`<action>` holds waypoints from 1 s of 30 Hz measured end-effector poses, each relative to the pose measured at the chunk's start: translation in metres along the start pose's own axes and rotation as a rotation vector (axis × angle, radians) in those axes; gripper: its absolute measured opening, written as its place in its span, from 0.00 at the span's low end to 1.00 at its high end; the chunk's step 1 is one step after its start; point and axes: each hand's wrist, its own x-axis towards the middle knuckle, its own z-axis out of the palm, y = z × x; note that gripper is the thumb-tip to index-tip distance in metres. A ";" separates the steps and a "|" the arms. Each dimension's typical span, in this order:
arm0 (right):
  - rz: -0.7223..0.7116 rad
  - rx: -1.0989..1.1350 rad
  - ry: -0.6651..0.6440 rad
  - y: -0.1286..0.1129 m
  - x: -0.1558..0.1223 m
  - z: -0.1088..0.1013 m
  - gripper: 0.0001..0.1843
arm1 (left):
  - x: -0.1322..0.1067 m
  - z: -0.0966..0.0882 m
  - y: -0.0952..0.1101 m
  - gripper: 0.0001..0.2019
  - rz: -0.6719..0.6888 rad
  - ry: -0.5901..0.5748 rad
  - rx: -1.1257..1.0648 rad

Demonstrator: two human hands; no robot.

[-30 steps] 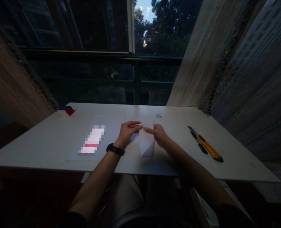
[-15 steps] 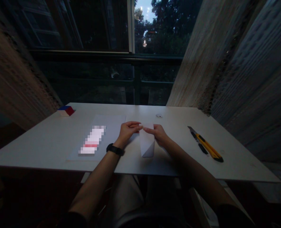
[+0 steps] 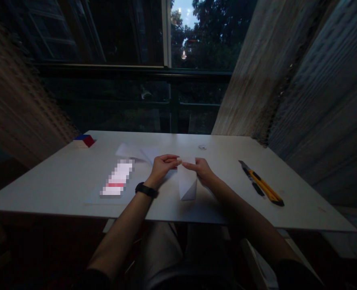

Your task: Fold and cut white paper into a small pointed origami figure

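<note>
A white folded sheet of paper point(image 3: 186, 183) is held upright just above the table, with a diagonal crease and a triangular fold at its lower end. My left hand point(image 3: 164, 164) pinches its upper left edge between thumb and fingers; a dark band circles that wrist. My right hand point(image 3: 203, 169) grips the upper right edge, its thumb lying across the front. The two thumbs nearly meet near the top of the paper. Fingers behind the paper are hidden.
Left of my hands, loose white paper point(image 3: 126, 150) lies under a blurred-out phone-like rectangle point(image 3: 117, 177). A colour cube point(image 3: 84, 141) sits far left. Two cutter knives, one yellow point(image 3: 265, 187) and one black point(image 3: 252, 181), lie right. A small thin object point(image 3: 202, 147) is at the back.
The far edge of the loose paper on the left has lifted and curled up. Both hands and the folded paper have hardly moved. The curtains have shifted slightly.
</note>
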 end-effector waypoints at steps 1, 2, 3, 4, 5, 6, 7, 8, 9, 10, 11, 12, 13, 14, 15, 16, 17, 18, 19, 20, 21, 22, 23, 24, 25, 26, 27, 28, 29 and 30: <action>0.002 0.004 0.003 0.000 0.000 0.000 0.16 | 0.000 0.000 0.000 0.19 -0.002 -0.002 -0.001; 0.004 0.007 0.004 -0.001 0.000 0.000 0.17 | 0.000 0.000 0.000 0.19 -0.006 -0.003 -0.001; 0.005 0.009 0.005 -0.001 0.000 0.000 0.17 | 0.000 0.000 0.000 0.19 -0.008 -0.006 -0.001; 0.008 0.009 0.005 -0.001 0.000 0.001 0.17 | 0.000 0.000 0.000 0.19 -0.009 -0.008 -0.002; 0.011 0.009 0.006 -0.001 0.000 0.001 0.18 | 0.000 0.000 0.000 0.19 -0.009 -0.011 -0.002; 0.016 0.008 0.009 -0.001 0.000 0.001 0.18 | 0.000 0.000 0.001 0.19 -0.006 -0.014 -0.003; 0.020 0.009 0.012 -0.001 0.001 0.001 0.19 | -0.001 0.000 0.001 0.19 -0.003 -0.016 -0.004; 0.024 0.012 0.015 -0.001 0.001 0.001 0.19 | -0.001 0.000 0.001 0.18 0.000 -0.018 -0.006; 0.028 0.015 0.017 -0.001 0.001 0.001 0.19 | -0.001 0.000 0.002 0.18 0.001 -0.019 -0.009; 0.031 0.020 0.019 -0.001 0.001 0.001 0.19 | -0.002 0.000 0.002 0.18 0.002 -0.020 -0.012; 0.035 0.024 0.019 -0.001 0.002 0.001 0.19 | -0.002 0.000 0.002 0.18 0.003 -0.022 -0.017; 0.039 0.030 0.019 -0.001 0.002 0.001 0.19 | -0.002 0.000 0.002 0.18 0.003 -0.023 -0.023; 0.042 0.035 0.019 -0.001 0.002 0.001 0.19 | -0.002 0.001 0.002 0.18 0.004 -0.022 -0.027; 0.044 0.038 0.019 -0.001 0.001 0.001 0.19 | -0.002 0.001 0.002 0.18 0.005 -0.021 -0.030; 0.045 0.040 0.020 -0.001 0.001 0.001 0.19 | -0.002 0.001 0.002 0.18 0.005 -0.020 -0.031; 0.045 0.040 0.022 -0.001 0.001 0.001 0.19 | -0.002 0.001 0.002 0.18 0.005 -0.018 -0.030; 0.045 0.039 0.025 -0.001 0.001 0.001 0.19 | -0.002 0.001 0.002 0.18 0.003 -0.018 -0.027; 0.044 0.037 0.029 -0.001 0.001 0.001 0.19 | -0.002 0.001 0.002 0.19 0.000 -0.018 -0.024; 0.043 0.036 0.029 0.000 0.001 0.001 0.19 | -0.002 0.001 0.003 0.19 -0.003 -0.019 -0.020; 0.042 0.035 0.029 0.000 0.001 0.001 0.19 | -0.002 0.000 0.003 0.19 -0.005 -0.022 -0.018; 0.039 0.034 0.027 0.001 0.002 0.001 0.19 | -0.001 0.000 0.003 0.19 -0.006 -0.025 -0.017; 0.037 0.032 0.026 0.001 0.002 0.001 0.19 | -0.001 0.000 0.003 0.20 -0.005 -0.029 -0.016; 0.034 0.029 0.025 0.001 0.002 0.001 0.19 | -0.002 0.000 0.003 0.20 -0.002 -0.031 -0.017; 0.032 0.027 0.026 0.001 0.002 0.001 0.19 | -0.002 0.000 0.003 0.20 0.002 -0.032 -0.020; 0.029 0.025 0.028 0.001 0.002 0.001 0.20 | -0.002 0.000 0.003 0.20 0.006 -0.032 -0.023; 0.028 0.024 0.029 0.000 0.001 0.001 0.20 | -0.002 0.000 0.003 0.20 0.009 -0.031 -0.025; 0.028 0.023 0.029 0.000 0.001 0.002 0.20 | -0.002 0.000 0.003 0.20 0.011 -0.032 -0.025; 0.029 0.021 0.031 -0.001 0.000 0.002 0.20 | -0.002 0.000 0.002 0.20 0.011 -0.032 -0.022; 0.030 0.020 0.032 -0.001 0.000 0.003 0.20 | -0.002 0.000 0.002 0.19 0.009 -0.031 -0.016; 0.030 0.018 0.032 -0.002 -0.001 0.003 0.20 | -0.002 0.000 0.002 0.19 0.008 -0.030 -0.010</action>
